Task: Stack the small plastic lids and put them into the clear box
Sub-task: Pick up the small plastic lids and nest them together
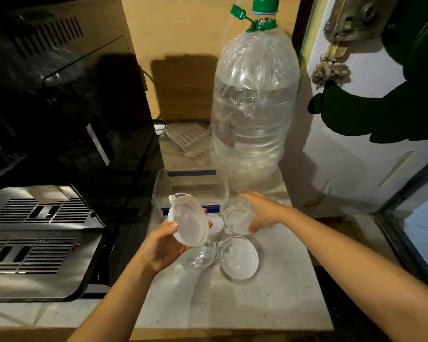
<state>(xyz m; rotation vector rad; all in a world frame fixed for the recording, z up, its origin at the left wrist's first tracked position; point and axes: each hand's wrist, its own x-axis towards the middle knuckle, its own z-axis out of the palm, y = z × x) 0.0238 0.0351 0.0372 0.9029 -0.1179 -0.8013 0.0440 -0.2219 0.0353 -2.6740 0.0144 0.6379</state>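
My left hand (162, 245) holds a round translucent lid (189, 219) tilted up above the counter, with a small tab at its top left. My right hand (262, 211) rests on another lid (236, 218) lying just right of it, fingers spread over its far side. Two more lids lie flat nearer to me: a clear one (199, 255) and a whiter one (239, 260). A further white lid (216, 225) is partly hidden behind the held lid. The clear box (223, 183) with blue clips stands open just behind the lids.
A large water bottle (253, 107) with a green cap stands behind the box. A black appliance (59, 107) with a metal drip tray (37, 233) fills the left. A white door (356, 144) closes off the right. The pale counter (220, 304) ends close to me.
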